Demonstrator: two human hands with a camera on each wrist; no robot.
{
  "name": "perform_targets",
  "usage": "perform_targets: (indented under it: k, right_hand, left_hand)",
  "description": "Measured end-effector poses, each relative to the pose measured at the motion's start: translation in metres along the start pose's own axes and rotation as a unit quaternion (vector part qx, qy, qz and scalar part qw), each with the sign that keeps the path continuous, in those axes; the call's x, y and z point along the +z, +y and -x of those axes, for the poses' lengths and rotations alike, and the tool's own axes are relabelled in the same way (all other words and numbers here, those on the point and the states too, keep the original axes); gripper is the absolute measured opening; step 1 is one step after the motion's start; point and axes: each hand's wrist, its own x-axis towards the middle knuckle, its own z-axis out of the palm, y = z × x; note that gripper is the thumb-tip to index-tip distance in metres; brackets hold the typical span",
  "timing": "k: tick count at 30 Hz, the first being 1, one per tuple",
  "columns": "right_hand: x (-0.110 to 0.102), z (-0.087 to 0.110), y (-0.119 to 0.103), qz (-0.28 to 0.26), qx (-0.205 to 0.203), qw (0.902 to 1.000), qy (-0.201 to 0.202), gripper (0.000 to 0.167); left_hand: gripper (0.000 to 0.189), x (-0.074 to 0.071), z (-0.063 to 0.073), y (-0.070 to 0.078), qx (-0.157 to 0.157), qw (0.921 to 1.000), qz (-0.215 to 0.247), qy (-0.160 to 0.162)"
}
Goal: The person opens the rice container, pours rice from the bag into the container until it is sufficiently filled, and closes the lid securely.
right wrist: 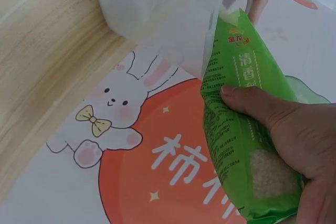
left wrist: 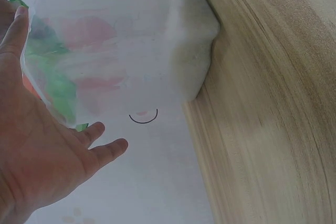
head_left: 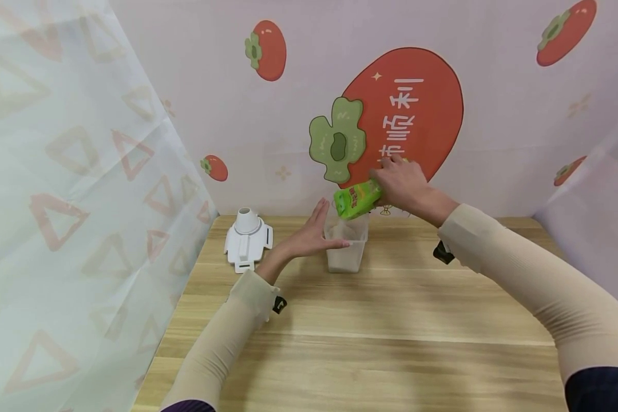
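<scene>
Pouring looks to be the step in hand: the right hand [head_left: 400, 182] grips a green bag [head_left: 359, 200] of what appears to be rice and holds it tipped, its upper end down at the mouth of a translucent container [head_left: 345, 260]. The right thumb lies across the bag's printed face, while the other fingers seem to wrap behind it, mostly hidden. The left hand [head_left: 311, 237] is at the container's rim with its fingers extended and spread; it seems to steady the container, though how firmly it presses cannot be told. The container stands upright on the tabletop [head_left: 365, 343], near the patterned backdrop [head_left: 288, 126]. Judging by the pale contents [left wrist: 194, 51] visible through its lower wall, part of the transfer is done, and the container is well short of full. The bag is not emptied: grains [right wrist: 270, 174] show in the clear window near its raised end, so some pouring appears to be left. Whether grain is falling right now is hard to make out. A white plastic piece [head_left: 248, 240] with a cone-shaped spout lies on the tabletop, to the left and apart from the container; if it belongs to the container, fitting it is also undone.
</scene>
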Motion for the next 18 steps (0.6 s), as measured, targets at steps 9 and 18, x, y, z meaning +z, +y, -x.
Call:
perform_targets:
  k: [9,18]
  right_hand:
    - [0.0002,-0.0044,-0.0033,0.043,-0.004,0.9991,-0.006,0.069]
    - [-0.0010,-0.0056,-0.0054,0.066,-0.017,0.9976,0.007,0.072]
  left_hand:
    - [0.127,0.0008,0.0006,-0.0010,-0.006,1.0000,0.002,0.000]
    - [0.127,0.0016,0.0004,-0.0019,-0.006,1.0000,-0.004,0.000]
